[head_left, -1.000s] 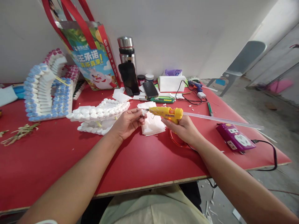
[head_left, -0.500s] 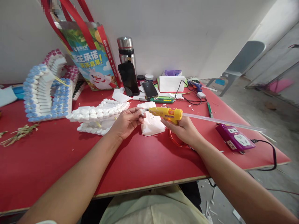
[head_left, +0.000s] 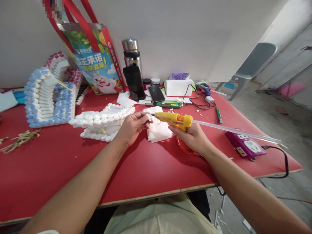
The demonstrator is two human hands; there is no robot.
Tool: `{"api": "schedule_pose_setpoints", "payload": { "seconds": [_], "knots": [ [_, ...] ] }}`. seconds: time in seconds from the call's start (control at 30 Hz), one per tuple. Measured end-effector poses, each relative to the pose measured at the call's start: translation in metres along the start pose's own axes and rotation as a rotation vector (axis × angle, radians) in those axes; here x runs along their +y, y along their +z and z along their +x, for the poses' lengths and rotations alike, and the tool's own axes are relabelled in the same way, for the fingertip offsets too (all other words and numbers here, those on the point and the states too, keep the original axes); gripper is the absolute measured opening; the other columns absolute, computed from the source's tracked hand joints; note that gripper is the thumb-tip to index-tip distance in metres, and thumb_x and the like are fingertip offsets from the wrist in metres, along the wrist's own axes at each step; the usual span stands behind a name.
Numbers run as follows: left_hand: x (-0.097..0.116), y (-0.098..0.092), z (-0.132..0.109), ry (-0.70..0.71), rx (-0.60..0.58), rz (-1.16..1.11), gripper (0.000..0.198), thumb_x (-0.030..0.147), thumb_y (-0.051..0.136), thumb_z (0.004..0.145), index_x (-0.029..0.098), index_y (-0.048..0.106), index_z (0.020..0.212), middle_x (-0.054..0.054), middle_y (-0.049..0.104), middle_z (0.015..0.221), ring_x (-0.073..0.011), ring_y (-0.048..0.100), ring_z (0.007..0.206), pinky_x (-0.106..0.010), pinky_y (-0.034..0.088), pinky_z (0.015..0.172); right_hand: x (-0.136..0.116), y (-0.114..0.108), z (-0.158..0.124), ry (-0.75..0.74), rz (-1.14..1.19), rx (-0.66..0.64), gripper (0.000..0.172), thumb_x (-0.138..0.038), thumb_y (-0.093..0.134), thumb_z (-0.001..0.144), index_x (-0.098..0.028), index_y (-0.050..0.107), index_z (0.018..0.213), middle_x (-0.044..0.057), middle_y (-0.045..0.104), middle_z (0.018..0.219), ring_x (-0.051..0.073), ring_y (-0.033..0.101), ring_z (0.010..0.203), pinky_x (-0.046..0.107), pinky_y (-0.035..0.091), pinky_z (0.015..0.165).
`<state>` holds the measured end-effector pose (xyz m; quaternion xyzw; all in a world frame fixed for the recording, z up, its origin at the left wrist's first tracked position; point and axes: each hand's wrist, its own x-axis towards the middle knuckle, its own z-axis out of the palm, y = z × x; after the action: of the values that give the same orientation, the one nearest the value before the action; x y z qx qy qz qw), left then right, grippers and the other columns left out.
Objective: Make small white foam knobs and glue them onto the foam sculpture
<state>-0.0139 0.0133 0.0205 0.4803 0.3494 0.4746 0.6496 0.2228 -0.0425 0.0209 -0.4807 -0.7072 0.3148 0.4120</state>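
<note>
My right hand (head_left: 192, 136) is closed round a yellow glue gun (head_left: 174, 119) with a long clear glue stick (head_left: 234, 130) trailing out to the right. Its nozzle points left at a small white piece (head_left: 148, 117) pinched in the fingers of my left hand (head_left: 131, 128). Both hands hover over a stack of white paper squares (head_left: 158, 130) on the red table (head_left: 146, 165). Just left of my left hand lies a white curved model made of round caps (head_left: 102, 121).
A blue-and-white cap model (head_left: 47, 97) stands at the left before a printed bag (head_left: 94, 55). At the back stand a steel flask (head_left: 132, 53), two phones (head_left: 133, 83), a white box (head_left: 179, 87) and a blue glue gun (head_left: 203, 88). A purple power strip (head_left: 246, 147) lies right.
The glue gun's rear and its glue stick have swung slightly right and down; the nozzle stays at the white piece. My left hand has barely moved.
</note>
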Motion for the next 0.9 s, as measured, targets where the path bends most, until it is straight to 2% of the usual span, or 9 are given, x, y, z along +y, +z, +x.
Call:
{"api": "schedule_pose_setpoints", "payload": {
  "seconds": [0.13, 0.27, 0.4, 0.6, 0.7, 0.9],
  "knots": [
    [-0.0006, 0.0030, -0.0010, 0.057, -0.001, 0.086, 0.022, 0.033, 0.079, 0.081, 0.012, 0.073, 0.085, -0.005, 0.069, 0.081, -0.0094, 0.057, 0.063, -0.025, 0.048, 0.067, -0.0023, 0.0013, 0.0013, 0.043, -0.113, -0.014, 0.040, -0.052, 0.058, 0.094, -0.015, 0.073, 0.098, 0.006, 0.070, 0.084, 0.020, 0.060, 0.075, 0.031, 0.047, 0.068],
    [-0.0003, 0.0051, -0.0014, 0.082, 0.022, 0.100, 0.023, 0.033, 0.079, 0.080, 0.014, 0.073, 0.090, -0.004, 0.070, 0.081, -0.0098, 0.057, 0.063, -0.025, 0.048, 0.067, -0.0029, 0.0012, 0.0029, 0.040, -0.150, -0.023, 0.039, -0.051, 0.057, 0.095, -0.016, 0.073, 0.103, 0.006, 0.071, 0.087, 0.020, 0.062, 0.075, 0.031, 0.046, 0.068],
    [-0.0011, 0.0046, -0.0014, 0.085, 0.032, 0.104, 0.022, 0.033, 0.078, 0.080, 0.014, 0.073, 0.089, -0.004, 0.069, 0.081, -0.0097, 0.056, 0.063, -0.025, 0.048, 0.067, -0.0027, 0.0012, 0.0030, 0.040, -0.181, -0.028, 0.040, -0.052, 0.056, 0.095, -0.016, 0.073, 0.098, 0.005, 0.069, 0.082, 0.020, 0.060, 0.071, 0.031, 0.045, 0.066],
    [-0.0025, 0.0023, -0.0003, 0.087, 0.023, 0.093, 0.020, 0.032, 0.077, 0.082, 0.014, 0.072, 0.088, -0.005, 0.069, 0.083, -0.0096, 0.056, 0.064, -0.025, 0.048, 0.068, -0.0006, -0.0003, 0.0018, 0.035, -0.190, -0.002, 0.040, -0.051, 0.056, 0.096, -0.016, 0.073, 0.106, 0.007, 0.073, 0.091, 0.022, 0.064, 0.078, 0.033, 0.048, 0.071],
    [-0.0015, 0.0032, -0.0004, 0.089, 0.036, 0.097, 0.020, 0.032, 0.077, 0.082, 0.013, 0.072, 0.086, -0.005, 0.069, 0.082, -0.0098, 0.056, 0.064, -0.025, 0.048, 0.068, 0.0005, -0.0011, 0.0008, 0.039, -0.188, 0.011, 0.041, -0.053, 0.057, 0.095, -0.016, 0.074, 0.101, 0.008, 0.073, 0.089, 0.021, 0.064, 0.076, 0.032, 0.048, 0.069],
    [0.0001, 0.0061, -0.0021, 0.103, 0.032, 0.181, 0.025, 0.036, 0.077, 0.082, 0.013, 0.073, 0.090, -0.006, 0.070, 0.083, -0.0107, 0.057, 0.063, -0.026, 0.048, 0.067, -0.0029, 0.0009, 0.0021, -0.080, -0.280, 0.004, 0.038, -0.049, 0.054, 0.097, -0.017, 0.072, 0.090, 0.007, 0.070, 0.079, 0.019, 0.061, 0.068, 0.030, 0.045, 0.064]
  ]
}}
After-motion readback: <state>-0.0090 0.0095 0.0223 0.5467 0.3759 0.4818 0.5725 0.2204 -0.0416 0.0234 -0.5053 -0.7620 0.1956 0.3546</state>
